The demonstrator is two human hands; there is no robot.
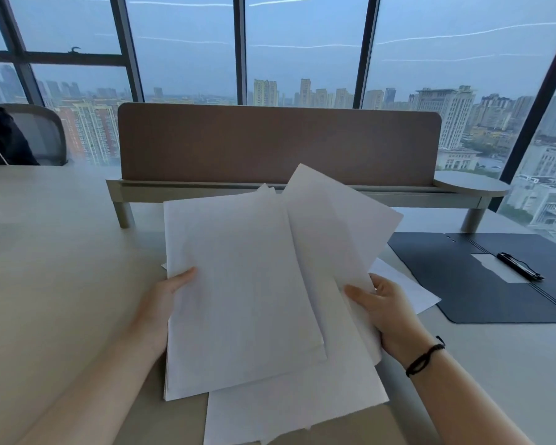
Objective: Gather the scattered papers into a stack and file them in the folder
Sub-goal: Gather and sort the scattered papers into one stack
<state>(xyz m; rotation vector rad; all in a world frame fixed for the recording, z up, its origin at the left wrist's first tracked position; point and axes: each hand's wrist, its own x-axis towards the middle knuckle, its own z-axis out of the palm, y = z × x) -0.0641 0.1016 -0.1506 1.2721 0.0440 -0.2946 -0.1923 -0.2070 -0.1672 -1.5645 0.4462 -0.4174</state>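
Gripping uneven papers [244,284]: two hands [161,303], one folder [482,284].

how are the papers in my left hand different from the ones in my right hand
The left-hand papers form a fairly squared bundle; the right-hand papers are fanned and tilted to the right. The left hand has its grip on the bundle's left edge; the right hand pinches its sheets by their lower right part. Both sets are plain white and held above the desk.

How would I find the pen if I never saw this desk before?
Look to the right side of the pale desk, where a dark open folder lies flat. The pen rests on it across a small white label, the only thin black stick there.
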